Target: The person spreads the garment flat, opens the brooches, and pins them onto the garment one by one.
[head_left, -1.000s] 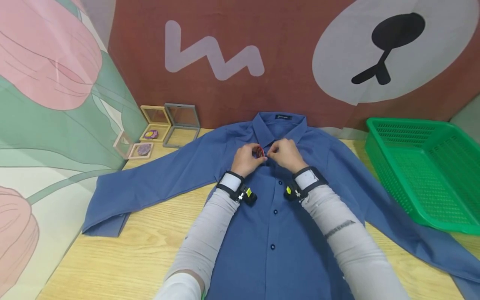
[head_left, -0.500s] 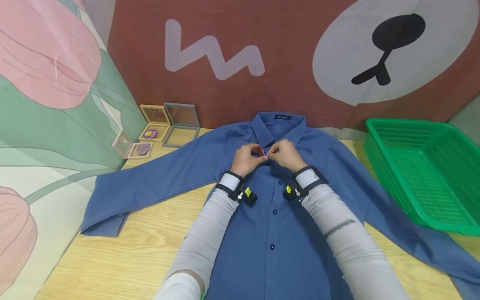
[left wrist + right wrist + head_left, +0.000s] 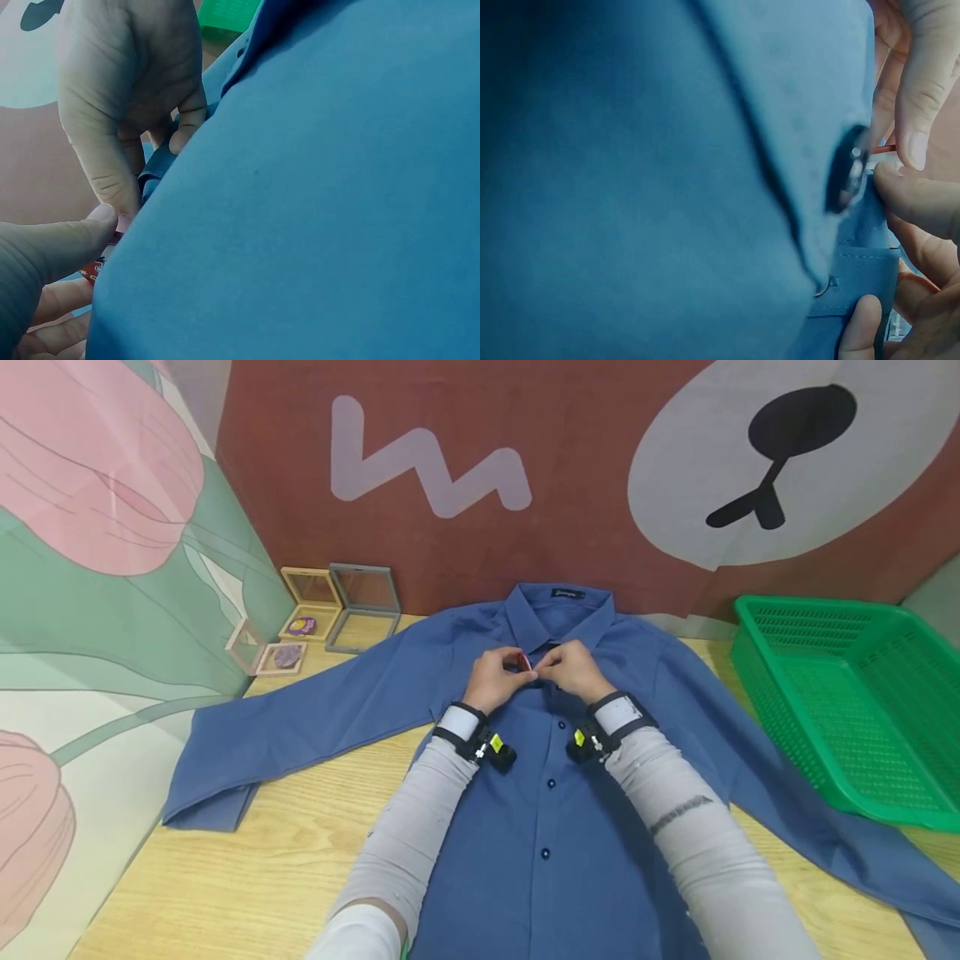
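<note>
A blue button-up shirt [image 3: 480, 827] lies spread front up, collar at the far side. Just below the collar, my left hand [image 3: 491, 681] grips a small red round badge [image 3: 524, 663] between thumb and fingers, tilted nearly edge-on. In the left wrist view, fabric hides much of the badge [image 3: 91, 270]. My right hand [image 3: 576, 670] pinches the shirt's front edge right beside it, thumb tips nearly meeting. Folded cloth [image 3: 855, 277] shows between the right fingers in the right wrist view, near a dark shirt button [image 3: 849, 171]. The badge's back is mostly hidden.
At the back left stand small open display cases: a yellow one [image 3: 332, 626] with a purple badge, a grey one [image 3: 335, 642] and a pink one [image 3: 263, 663]. A green plastic basket [image 3: 787, 710] is on the right, touching the shirt's sleeve. A printed cloth backs the table.
Both hands stay at the same spot below the collar. The red badge has tilted slightly between the left fingers, showing less of its face.
</note>
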